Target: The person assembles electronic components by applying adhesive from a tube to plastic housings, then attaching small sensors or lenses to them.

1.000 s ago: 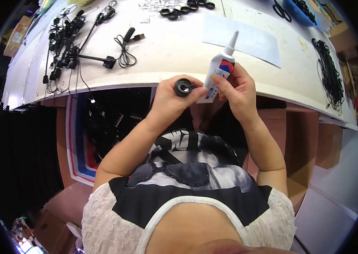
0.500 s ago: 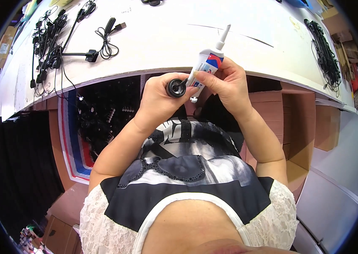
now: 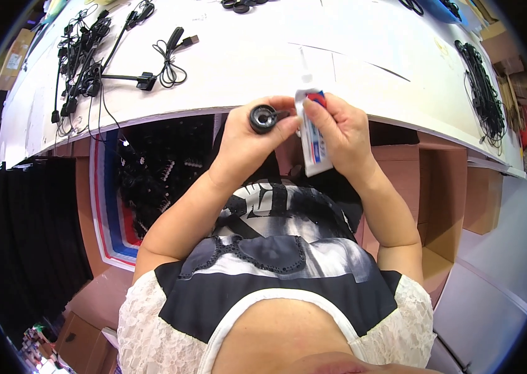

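My left hand [image 3: 238, 136] is closed round a black round part [image 3: 263, 117], a small cup or ring with a short stem at its side. The part's hollow end faces up. In my right hand [image 3: 349, 136] is a white squeeze tube [image 3: 315, 149] with red and blue print, gripped between thumb and fingers. Its long pale nozzle [image 3: 305, 65] points away from me over the table edge, and its flat tail hangs toward my lap. Both hands are held close together just off the near table edge, with the tube beside the stem; whether they touch is hard to tell.
On the white table [image 3: 232, 68], a heap of black cables [image 3: 82, 68] lies at left, beside a coiled USB cable [image 3: 172, 59]. A black cable bundle [image 3: 483, 90] is at right. Black round parts [image 3: 241, 6] lie at the far edge. Cardboard boxes [image 3: 441, 193] stand below.
The tube has turned in my right hand: its nozzle swung from upper right to nearly straight ahead, and its tail dropped toward me. The black part stays in my left hand.
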### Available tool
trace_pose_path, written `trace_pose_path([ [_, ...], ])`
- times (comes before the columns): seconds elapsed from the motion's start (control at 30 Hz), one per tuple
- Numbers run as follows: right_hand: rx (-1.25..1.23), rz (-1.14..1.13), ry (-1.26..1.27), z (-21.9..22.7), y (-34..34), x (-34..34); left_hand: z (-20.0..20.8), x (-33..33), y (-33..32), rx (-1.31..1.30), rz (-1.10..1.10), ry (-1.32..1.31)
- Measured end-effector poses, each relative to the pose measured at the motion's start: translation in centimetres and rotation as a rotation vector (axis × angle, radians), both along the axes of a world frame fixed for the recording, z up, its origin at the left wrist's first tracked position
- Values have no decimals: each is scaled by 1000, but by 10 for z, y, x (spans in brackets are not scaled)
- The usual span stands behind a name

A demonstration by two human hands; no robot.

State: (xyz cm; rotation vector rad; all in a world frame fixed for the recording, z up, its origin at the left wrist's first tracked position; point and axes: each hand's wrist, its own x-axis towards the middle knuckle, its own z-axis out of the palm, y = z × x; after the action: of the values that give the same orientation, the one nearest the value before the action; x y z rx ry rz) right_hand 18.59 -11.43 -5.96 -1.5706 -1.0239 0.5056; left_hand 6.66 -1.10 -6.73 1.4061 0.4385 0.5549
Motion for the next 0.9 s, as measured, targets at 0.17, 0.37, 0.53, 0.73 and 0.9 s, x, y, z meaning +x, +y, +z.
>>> trace_pose_path([
  [0.17, -58, 68, -166, -3, -5, -7, 10, -4, 5, -166, -53, -1],
  [0.37, 19, -2, -151, -12, -5, -10, 4, -6, 2, -86, -56, 20],
  [0.53, 28, 63, -278, -11, -8, -8, 4, -8, 5, -220, -150, 58],
  [0.73, 43, 76, -383, -9, -10, -10, 1, -11, 1, -107, -141, 70],
  [0.9, 89, 83, -386, -11, -10, -12, 1, -13, 1, -35, -140, 128],
])
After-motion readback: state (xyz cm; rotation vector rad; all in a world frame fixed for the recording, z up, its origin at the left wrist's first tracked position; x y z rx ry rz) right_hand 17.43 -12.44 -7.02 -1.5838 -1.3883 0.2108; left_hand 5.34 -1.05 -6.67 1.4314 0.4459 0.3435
